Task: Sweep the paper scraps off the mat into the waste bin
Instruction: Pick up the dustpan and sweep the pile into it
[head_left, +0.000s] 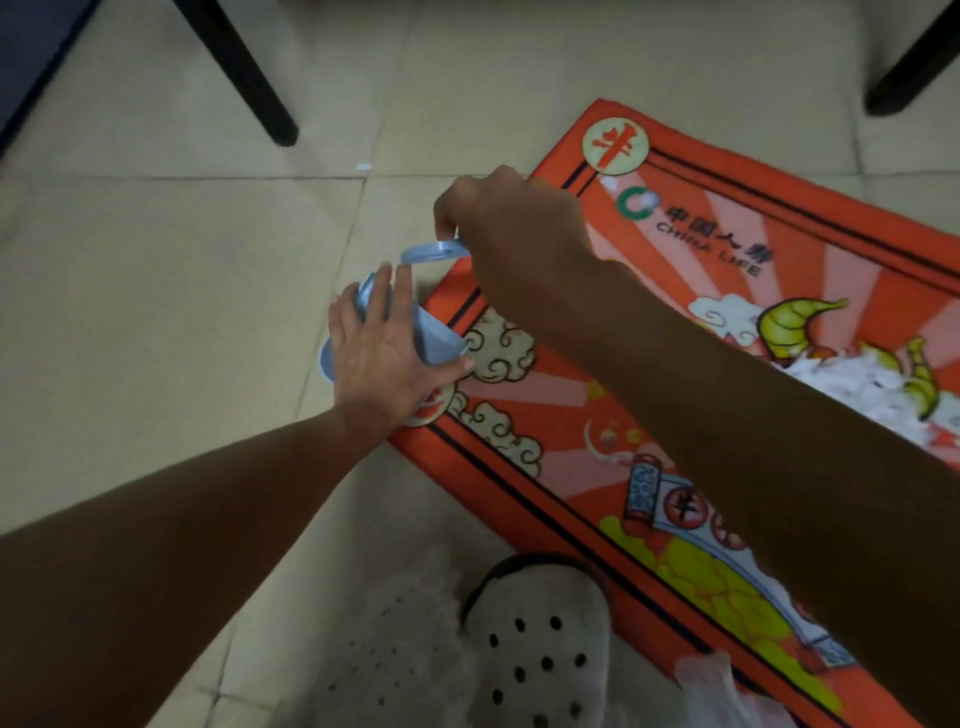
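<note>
An orange printed mat lies on the tiled floor. A heap of white paper scraps sits on its right part. At the mat's left edge my left hand rests on a light blue plastic piece, apparently a small dustpan, fingers spread over it. My right hand is closed around a light blue handle just above, most of that tool hidden under the hand. Both blue items are apart from the scraps.
Two dark furniture legs stand at the back. One stray white scrap lies on the tiles. My white perforated clog is at the bottom, with a clear plastic bag beside it on the mat's edge.
</note>
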